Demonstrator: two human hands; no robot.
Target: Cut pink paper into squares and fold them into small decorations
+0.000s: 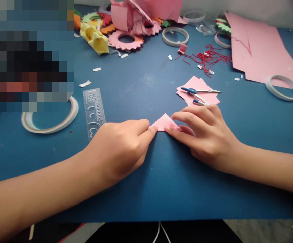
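Observation:
A small pink paper folded into a triangle (165, 123) lies on the blue table, its point facing away from me. My left hand (124, 145) is closed, with thumb and forefinger pinching the triangle's left corner. On the right corner, my right hand (204, 131) presses with its thumb, the other fingers curved behind the paper. Just beyond my right hand, a blue-and-silver compass (192, 91) rests on a stack of pink paper squares (194, 82). A clear stencil ruler (93, 109) lies beside my left hand, its near end hidden.
Rolls of tape (283, 87) lie around the table (141, 192). Tangled red thread (207, 58), large pink sheets (260, 50), a yellow folded paper piece (94, 37) and pink paper rings (126, 39) sit toward the back. White scraps are scattered about. The upper left is pixelated.

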